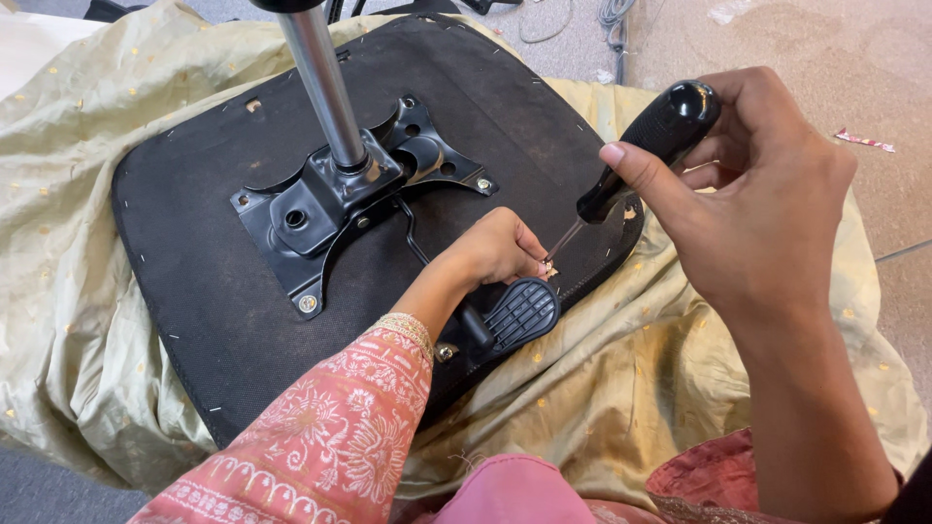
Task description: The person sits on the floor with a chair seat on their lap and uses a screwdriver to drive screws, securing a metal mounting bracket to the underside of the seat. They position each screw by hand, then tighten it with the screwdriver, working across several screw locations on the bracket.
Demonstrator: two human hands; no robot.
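Right hand (767, 209) grips screwdriver (636, 155).

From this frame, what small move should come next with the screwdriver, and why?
Probably seat the tip squarely and start turning. The right hand grips the black-handled screwdriver, whose shaft slants down to a small fastener near the edge of the upturned chair seat. The left hand pinches right at the tip, beside the black lever paddle, apparently steadying it.

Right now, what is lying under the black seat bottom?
Under the black seat bottom lies a pale gold cloth with small gold dots, showing on every side. Beyond the cloth, grey floor shows. What the cloth rests on beneath the seat is covered.
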